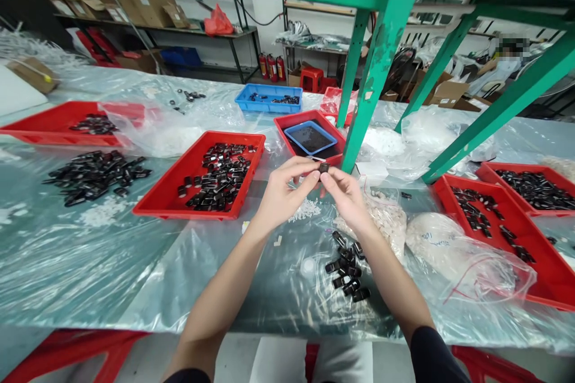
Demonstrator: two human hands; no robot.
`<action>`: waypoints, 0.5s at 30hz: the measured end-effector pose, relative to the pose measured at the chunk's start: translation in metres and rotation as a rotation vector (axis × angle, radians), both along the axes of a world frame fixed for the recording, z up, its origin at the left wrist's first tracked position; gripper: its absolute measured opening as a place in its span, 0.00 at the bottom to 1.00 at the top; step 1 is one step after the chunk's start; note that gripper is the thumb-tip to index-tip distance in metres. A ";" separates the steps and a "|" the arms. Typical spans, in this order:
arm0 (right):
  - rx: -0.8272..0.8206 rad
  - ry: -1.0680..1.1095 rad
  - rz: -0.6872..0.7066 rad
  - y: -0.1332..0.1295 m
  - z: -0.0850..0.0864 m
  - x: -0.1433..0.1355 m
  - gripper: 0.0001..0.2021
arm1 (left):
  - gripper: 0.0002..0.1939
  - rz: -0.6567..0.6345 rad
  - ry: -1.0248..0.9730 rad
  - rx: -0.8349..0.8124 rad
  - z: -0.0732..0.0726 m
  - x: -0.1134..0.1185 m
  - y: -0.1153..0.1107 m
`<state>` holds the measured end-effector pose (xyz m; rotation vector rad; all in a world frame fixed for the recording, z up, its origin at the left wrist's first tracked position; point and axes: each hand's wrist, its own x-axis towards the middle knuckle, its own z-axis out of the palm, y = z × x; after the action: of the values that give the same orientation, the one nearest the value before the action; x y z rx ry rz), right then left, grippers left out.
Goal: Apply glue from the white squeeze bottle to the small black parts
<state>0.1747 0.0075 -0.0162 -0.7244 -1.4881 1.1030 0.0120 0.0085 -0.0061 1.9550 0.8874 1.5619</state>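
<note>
A small black part [324, 167] is pinched between my left hand [287, 188] and my right hand [345, 191], whose fingertips meet around it above the table. Below the hands lies a scatter of small white pieces [306, 209]. A loose pile of black parts [348, 269] rests on the plastic sheet beside my right forearm. To the left, a red tray [188, 213] holds many black parts. Behind the hands is another red tray [281, 125] with a small blue tray [311, 137] inside it.
Green metal posts [375, 60] rise just beyond my right hand. Bags of pale pieces [389, 224] lie to the right, near a red tray [550, 275]. At the left are a heap of black parts [96, 175] and a red tray [40, 122]. A blue tray [269, 108] stands farther back.
</note>
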 end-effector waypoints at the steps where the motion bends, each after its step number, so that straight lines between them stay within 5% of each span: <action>1: 0.033 -0.030 -0.029 0.002 0.000 0.002 0.23 | 0.10 0.022 0.031 0.009 0.000 -0.001 0.001; 5: 0.143 -0.129 -0.199 0.006 0.004 0.016 0.20 | 0.16 0.129 0.255 -0.047 0.005 -0.007 0.000; 9: 0.213 -0.202 -0.326 0.006 0.011 0.029 0.17 | 0.15 0.098 0.537 -0.200 0.005 -0.018 -0.014; 12: 0.251 -0.193 -0.328 0.003 0.015 0.032 0.15 | 0.12 0.107 0.756 -0.281 -0.015 -0.027 -0.036; 15: 0.252 -0.165 -0.291 0.000 0.017 0.031 0.15 | 0.11 0.133 1.007 -0.412 -0.050 -0.040 -0.059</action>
<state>0.2056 0.0078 0.0006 -0.8374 -1.5665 0.6356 -0.0281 -0.0507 -0.0559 2.3374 1.5738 0.2783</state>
